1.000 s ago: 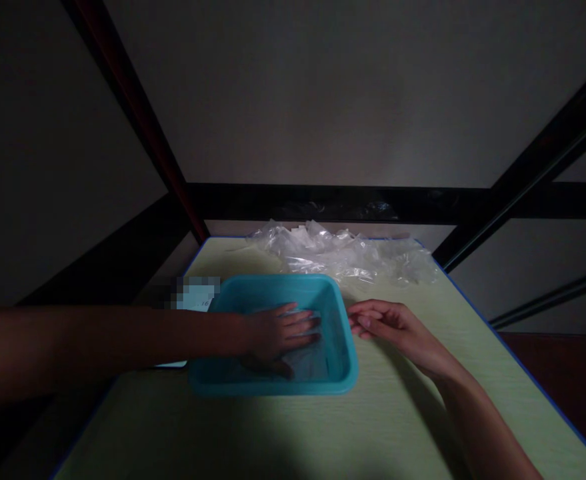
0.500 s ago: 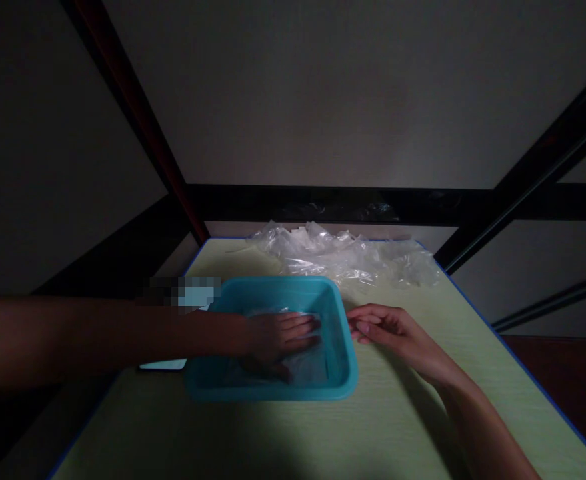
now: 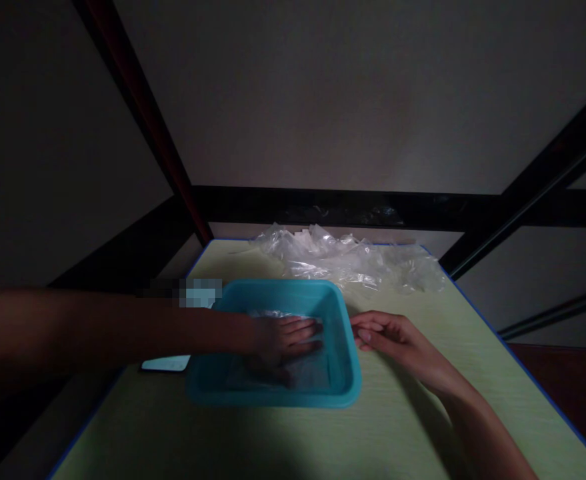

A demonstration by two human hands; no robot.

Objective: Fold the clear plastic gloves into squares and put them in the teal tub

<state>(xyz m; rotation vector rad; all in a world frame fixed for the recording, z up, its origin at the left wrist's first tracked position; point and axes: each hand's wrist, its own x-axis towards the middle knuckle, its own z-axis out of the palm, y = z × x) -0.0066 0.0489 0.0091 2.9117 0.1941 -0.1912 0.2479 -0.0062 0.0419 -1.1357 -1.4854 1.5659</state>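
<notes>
A turquoise plastic tub (image 3: 349, 363) sits in the middle of a pale green table. My left hand (image 3: 283, 339) reaches in from the left and lies flat inside the tub, fingers stretched out, pressing on clear plastic bags (image 3: 300, 370) stacked on its bottom. My right hand (image 3: 390, 337) rests on the table just right of the tub's rim, fingers loosely curled and close to the rim, with nothing visible in them.
A heap of crumpled clear plastic bags (image 3: 353, 260) lies along the table's far edge. A phone (image 3: 165, 363) lies left of the tub near the table's blue edge (image 3: 523, 373). Dark frame bars (image 3: 323, 207) cross behind the table. The room is dim.
My left hand has stayed flat on the bags in the tub. My right hand has barely shifted beside the rim. The camera view has dipped slightly.
</notes>
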